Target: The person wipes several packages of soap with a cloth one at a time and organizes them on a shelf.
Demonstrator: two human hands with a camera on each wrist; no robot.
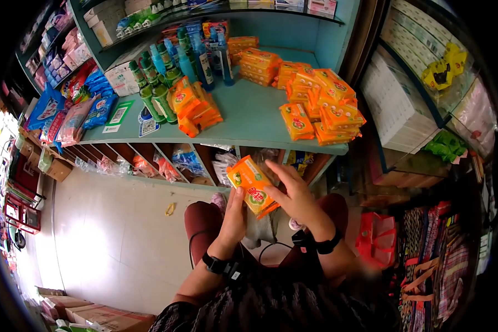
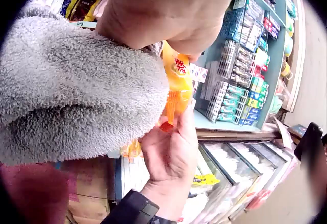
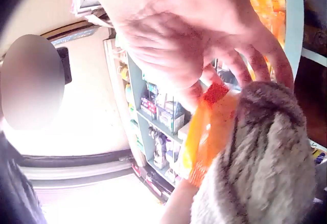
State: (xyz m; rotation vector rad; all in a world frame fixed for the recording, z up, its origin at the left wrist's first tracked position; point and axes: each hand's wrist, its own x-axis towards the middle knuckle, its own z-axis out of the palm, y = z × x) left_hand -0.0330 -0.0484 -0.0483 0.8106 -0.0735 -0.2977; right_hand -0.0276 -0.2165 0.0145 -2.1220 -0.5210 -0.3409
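An orange packet [image 1: 250, 187] with green and red print is held tilted above the lap. My left hand [image 1: 233, 221] grips its lower left side, thumb on the front. My right hand [image 1: 300, 202] has its thumb at the packet's right edge and its fingers extended and spread. In the left wrist view, the packet [image 2: 178, 81] shows between my left hand [image 2: 168, 12] and my right hand [image 2: 171, 150]. Grey cloth [image 2: 82, 86] covers part of that view. In the right wrist view, my right hand [image 3: 199, 37] is above the packet's red end [image 3: 214, 93], beside grey cloth [image 3: 265, 157].
The green shelf [image 1: 249, 119] ahead bears stacked orange packets [image 1: 326, 105], a smaller pile of them [image 1: 192, 105], and spray bottles [image 1: 205, 63]. Compartments with bagged goods [image 1: 185, 160] lie beneath it. A red basket [image 1: 376, 238] stands at the right, cartons [image 1: 94, 312] at the lower left.
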